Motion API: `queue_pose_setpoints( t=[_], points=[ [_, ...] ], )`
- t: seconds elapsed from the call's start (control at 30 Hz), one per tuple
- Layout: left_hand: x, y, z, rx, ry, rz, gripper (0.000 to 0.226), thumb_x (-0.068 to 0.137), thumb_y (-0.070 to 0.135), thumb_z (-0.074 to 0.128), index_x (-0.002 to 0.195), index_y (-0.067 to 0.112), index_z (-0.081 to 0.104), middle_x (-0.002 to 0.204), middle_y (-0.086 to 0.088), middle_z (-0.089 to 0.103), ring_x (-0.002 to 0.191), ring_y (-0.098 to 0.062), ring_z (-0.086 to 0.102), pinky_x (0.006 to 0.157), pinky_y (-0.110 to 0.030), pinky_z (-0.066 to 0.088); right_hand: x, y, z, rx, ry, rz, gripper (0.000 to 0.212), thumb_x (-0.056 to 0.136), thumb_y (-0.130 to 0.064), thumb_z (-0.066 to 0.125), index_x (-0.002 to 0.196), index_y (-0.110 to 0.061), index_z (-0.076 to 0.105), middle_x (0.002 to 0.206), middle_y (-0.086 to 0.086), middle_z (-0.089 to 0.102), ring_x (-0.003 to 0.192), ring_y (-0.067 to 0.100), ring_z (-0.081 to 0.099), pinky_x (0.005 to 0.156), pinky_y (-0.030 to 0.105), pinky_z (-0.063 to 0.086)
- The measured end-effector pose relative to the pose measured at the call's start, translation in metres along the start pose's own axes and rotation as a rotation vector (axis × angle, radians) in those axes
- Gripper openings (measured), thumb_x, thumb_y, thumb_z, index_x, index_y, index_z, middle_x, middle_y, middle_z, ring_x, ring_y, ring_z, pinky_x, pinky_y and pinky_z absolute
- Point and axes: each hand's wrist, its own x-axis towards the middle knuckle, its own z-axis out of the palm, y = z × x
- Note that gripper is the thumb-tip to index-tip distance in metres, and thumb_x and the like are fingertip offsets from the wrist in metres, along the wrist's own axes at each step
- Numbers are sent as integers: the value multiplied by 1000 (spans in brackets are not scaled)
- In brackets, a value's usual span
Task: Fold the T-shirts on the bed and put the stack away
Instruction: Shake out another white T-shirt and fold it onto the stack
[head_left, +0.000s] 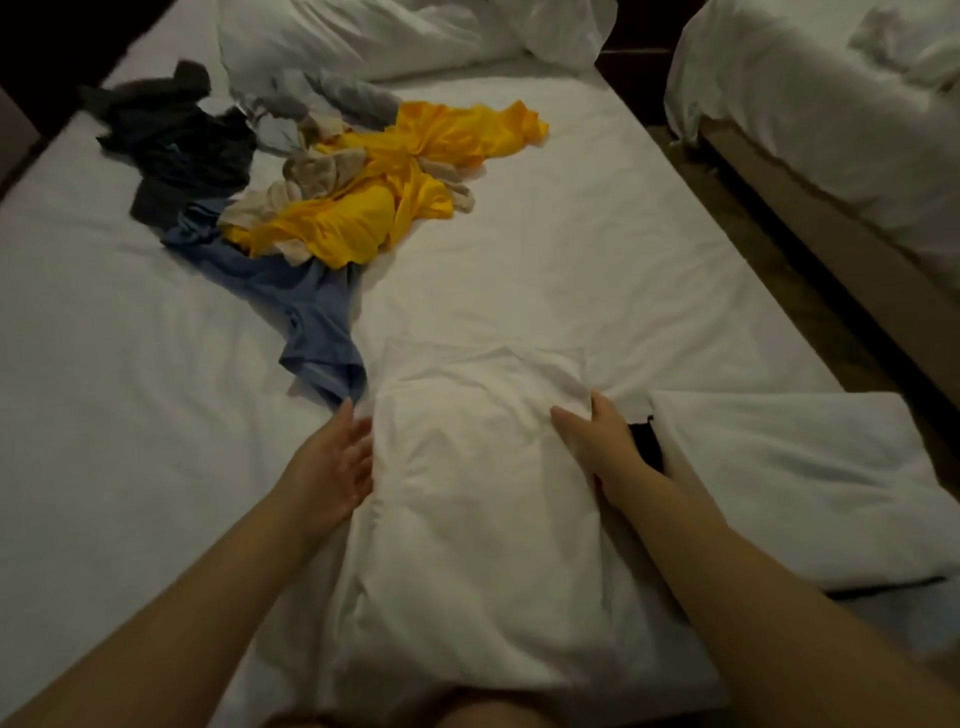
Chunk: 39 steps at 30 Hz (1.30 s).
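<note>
white t-shirt (467, 493), soft and creased, roughly rectangular, lies on the near sheet (597, 249). left hand (337, 462), fingers straight, presses its left edge. right hand (602, 447) pinches a fold at its right edge. crumpled pile of shirts (337, 208) lies far left, with smooth sheet between.

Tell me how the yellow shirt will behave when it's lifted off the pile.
Likely floppy: the yellow shirt lies crumpled in soft folds. Probably light and slightly slippery, given its sheen. It may drag the beige garment tangled with it.
</note>
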Motion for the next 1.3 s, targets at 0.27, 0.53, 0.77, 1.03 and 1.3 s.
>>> queue_pose_setpoints(
  t=[0.27, 0.53, 0.77, 1.03, 1.3],
  points=[
    [2, 10, 31, 559, 103, 213, 46, 87, 16, 62, 131, 14, 49, 117, -4, 57, 103, -25, 56, 87, -36, 46, -9, -20, 13, -117, 111, -76, 38, 94, -26, 50, 128, -9, 50, 113, 5, 57, 100, 22, 54, 78, 27, 40],
    [-40, -30, 10, 392, 8, 6, 31, 88, 21, 61, 116, 18, 48, 102, 4, 60, 90, -15, 60, 67, -28, 48, -83, 24, -9, 59, -20, -1, 48, 90, -14, 60, 134, -13, 41, 123, 2, 55, 107, 19, 56, 88, 32, 46],
    [-90, -79, -16, 639, -46, 149, 91, 37, 61, 76, 118, 27, 52, 111, 9, 63, 102, -11, 60, 84, -25, 48, -170, 85, -17, -67, -40, -39, 78, 80, -3, 70, 142, -23, 27, 127, -3, 48, 114, 13, 50, 94, 28, 42],
    [-138, -107, -24, 871, 252, 362, 59, 62, 37, 64, 118, 21, 51, 106, -3, 62, 85, -21, 61, 78, -33, 47, -221, 95, -27, -173, 85, -175, 80, 77, -15, 74, 124, -59, 25, 119, 5, 63, 105, 17, 60, 92, 35, 48],
    [-195, -114, -39, 1012, 146, 521, 47, 80, 15, 71, 103, 54, 56, 98, 3, 63, 90, -15, 59, 81, -22, 45, -246, 88, -45, -287, 85, -402, 57, 77, 10, 63, 62, -45, 66, 65, -26, 66, 73, -10, 62, 74, 12, 48]
  ],
)
